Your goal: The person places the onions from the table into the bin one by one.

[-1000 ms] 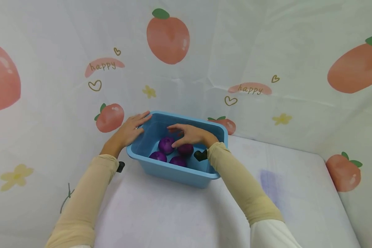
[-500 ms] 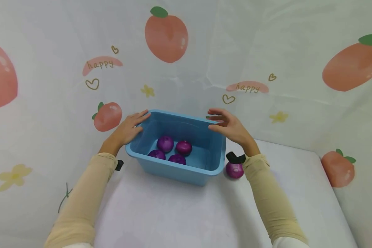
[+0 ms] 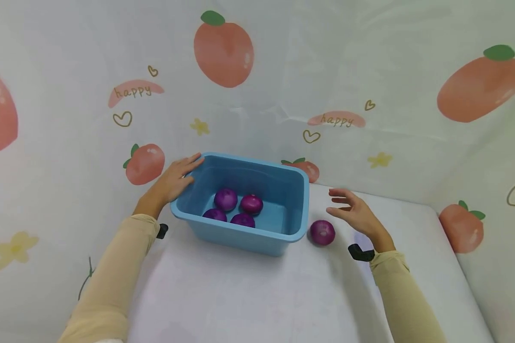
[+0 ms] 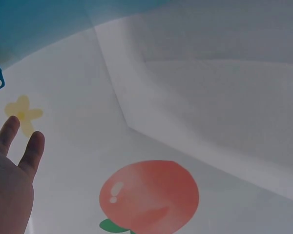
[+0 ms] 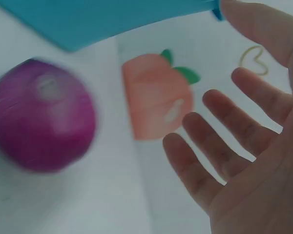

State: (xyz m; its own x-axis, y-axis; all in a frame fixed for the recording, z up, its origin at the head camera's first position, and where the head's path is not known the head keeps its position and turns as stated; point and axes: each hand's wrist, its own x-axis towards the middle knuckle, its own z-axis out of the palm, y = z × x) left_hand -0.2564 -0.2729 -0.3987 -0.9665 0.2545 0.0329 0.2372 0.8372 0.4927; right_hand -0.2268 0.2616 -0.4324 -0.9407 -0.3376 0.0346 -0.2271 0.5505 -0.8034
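Note:
A light blue plastic tub (image 3: 240, 239) stands on the white-covered table in the head view, with several red onions (image 3: 225, 199) in its left half. My left hand (image 3: 173, 182) rests at the tub's left end, fingertips on the rim near the back corner. Two of its fingers (image 4: 31, 153) show extended in the left wrist view. Outside the tub, by its right end, lies another red onion (image 3: 322, 232). My right hand (image 3: 355, 214) hovers to the right of and above this onion, holding nothing, its fingers spread and slightly bent.
A white cloth wall (image 3: 279, 57) printed with peaches and flowers rises close behind the tub and along the left. The table (image 3: 240, 295) extends in front of the tub and to its right. Each wrist carries a black camera mount (image 3: 361, 253).
My right hand has come out from above the onions in the tub and moved right, past the rim, to beside the outside onion, which has come into view. My left hand has stayed on the rim.

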